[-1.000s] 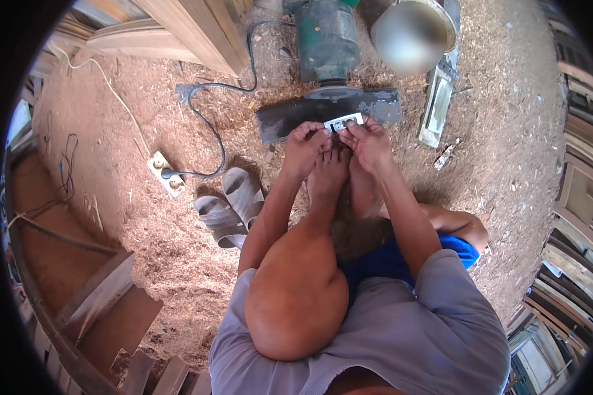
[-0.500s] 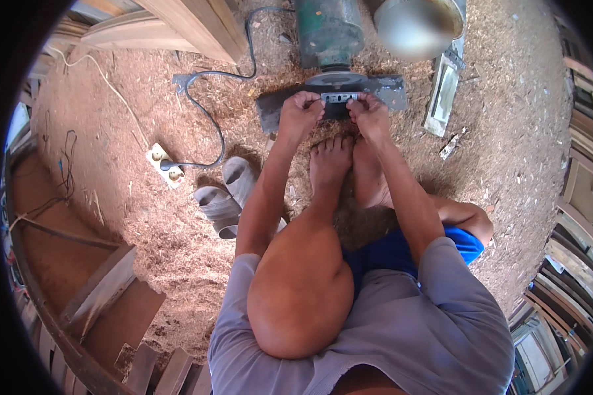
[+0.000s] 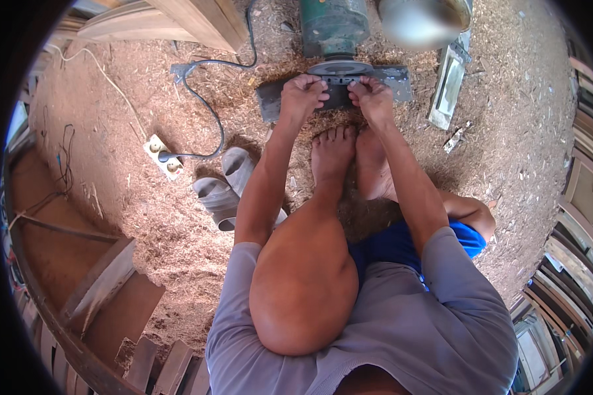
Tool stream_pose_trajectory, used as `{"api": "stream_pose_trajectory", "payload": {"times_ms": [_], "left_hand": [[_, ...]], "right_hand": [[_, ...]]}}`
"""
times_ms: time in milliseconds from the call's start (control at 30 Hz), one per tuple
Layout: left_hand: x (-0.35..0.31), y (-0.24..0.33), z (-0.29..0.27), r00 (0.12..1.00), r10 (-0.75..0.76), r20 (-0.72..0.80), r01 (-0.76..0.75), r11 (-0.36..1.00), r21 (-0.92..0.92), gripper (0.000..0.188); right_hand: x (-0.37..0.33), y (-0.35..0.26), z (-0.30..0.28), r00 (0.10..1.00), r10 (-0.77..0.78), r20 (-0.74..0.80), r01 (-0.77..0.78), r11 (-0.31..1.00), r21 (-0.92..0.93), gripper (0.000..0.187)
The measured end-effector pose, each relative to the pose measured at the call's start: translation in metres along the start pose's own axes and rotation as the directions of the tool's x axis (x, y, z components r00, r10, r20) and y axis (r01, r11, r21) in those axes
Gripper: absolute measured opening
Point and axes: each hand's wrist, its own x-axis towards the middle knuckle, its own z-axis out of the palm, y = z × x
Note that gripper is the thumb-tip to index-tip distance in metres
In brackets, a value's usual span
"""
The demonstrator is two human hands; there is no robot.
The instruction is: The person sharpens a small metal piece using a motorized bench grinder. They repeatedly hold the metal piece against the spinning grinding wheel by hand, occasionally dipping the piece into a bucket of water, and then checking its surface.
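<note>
My left hand (image 3: 302,95) and my right hand (image 3: 373,99) pinch opposite ends of a short, slotted metal blade (image 3: 340,80). Its far edge lies right at the near rim of a grinding wheel (image 3: 340,68); whether they touch I cannot tell. The wheel sits on a green bench grinder motor (image 3: 335,27) on the ground. Below the wheel and my hands lies a dark flat plate (image 3: 396,84). Fingertips cover both ends of the blade.
A pale round basin (image 3: 425,20) and a long metal-edged strip (image 3: 447,89) lie right of the motor. Left are a power strip (image 3: 163,158) with a dark cable (image 3: 212,122) and a pair of sandals (image 3: 236,172). Sawdust covers the ground; wooden frames (image 3: 197,23) lean far left.
Both hands have moved forward with the blade, bringing it closer to the wheel's rim. The whole view has shifted slightly.
</note>
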Motion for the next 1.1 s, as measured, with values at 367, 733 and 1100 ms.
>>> {"api": "stream_pose_trajectory", "payload": {"times_ms": [367,733,1100], "left_hand": [[0.003,0.0,0.002,0.999,-0.016,0.029,0.018,0.999,-0.051,0.022],[0.012,-0.003,0.002,0.997,-0.033,0.066,0.043,0.987,-0.156,0.02],[0.006,0.001,0.001,0.998,-0.048,0.034,0.054,0.974,-0.221,0.017]], "right_hand": [[0.001,-0.004,0.005,0.998,0.022,-0.053,-0.017,0.996,0.085,0.021],[0.004,-0.004,0.007,0.994,0.049,-0.099,-0.045,0.998,0.045,0.021],[0.003,-0.008,0.012,0.996,0.014,-0.091,-0.01,0.999,0.045,0.017]]}}
